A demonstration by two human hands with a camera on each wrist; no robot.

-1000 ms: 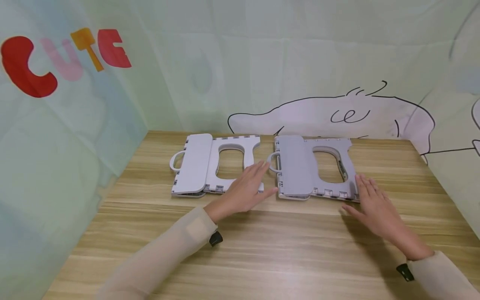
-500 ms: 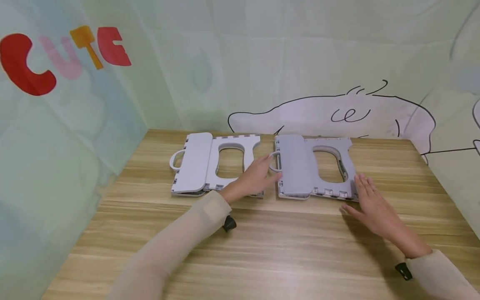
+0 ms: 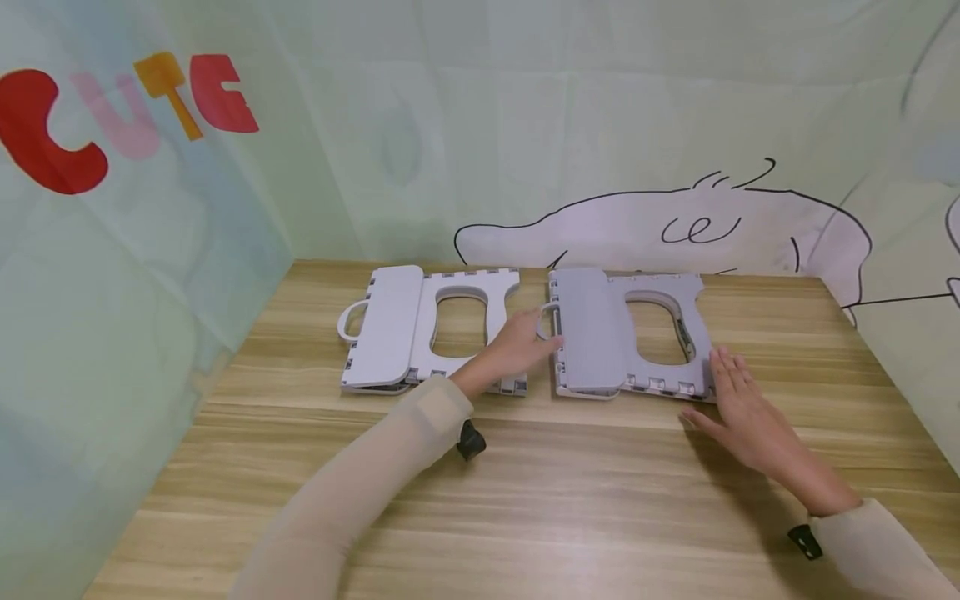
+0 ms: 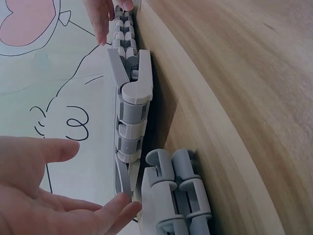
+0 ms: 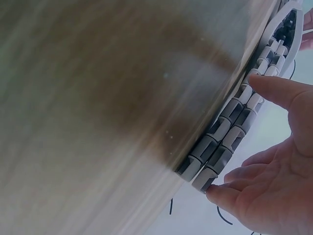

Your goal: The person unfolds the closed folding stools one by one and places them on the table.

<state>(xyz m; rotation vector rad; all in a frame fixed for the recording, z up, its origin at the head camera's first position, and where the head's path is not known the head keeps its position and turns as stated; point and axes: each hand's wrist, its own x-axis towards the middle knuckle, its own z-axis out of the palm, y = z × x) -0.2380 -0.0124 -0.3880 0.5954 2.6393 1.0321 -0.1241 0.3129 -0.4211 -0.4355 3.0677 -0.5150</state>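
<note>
Two folded step stools lie flat, side by side on a wood-grain table (image 3: pixel 525 517): a white one (image 3: pixel 384 329) at left and a light grey one (image 3: pixel 592 333) at right. My left hand (image 3: pixel 513 346) reaches over the white stool's right end, its fingertips at the grey stool's carry handle (image 3: pixel 546 322). Its thumb stands apart from the fingers in the left wrist view. At the grey stool's right end, my right hand (image 3: pixel 753 421) rests with straight fingers along the edge. In the right wrist view, its thumb and fingertips touch the hinged side (image 5: pixel 225 129).
A printed cloth (image 3: pixel 637 125) with cartoon outlines and coloured letters hangs behind the table and along its left side. The white stool's handle (image 3: pixel 351 321) points left. A narrow gap separates the stools.
My left hand has moved slightly right, and its fingertips have come to the grey stool's handle. The right hand and both stools have stayed nearly in place.
</note>
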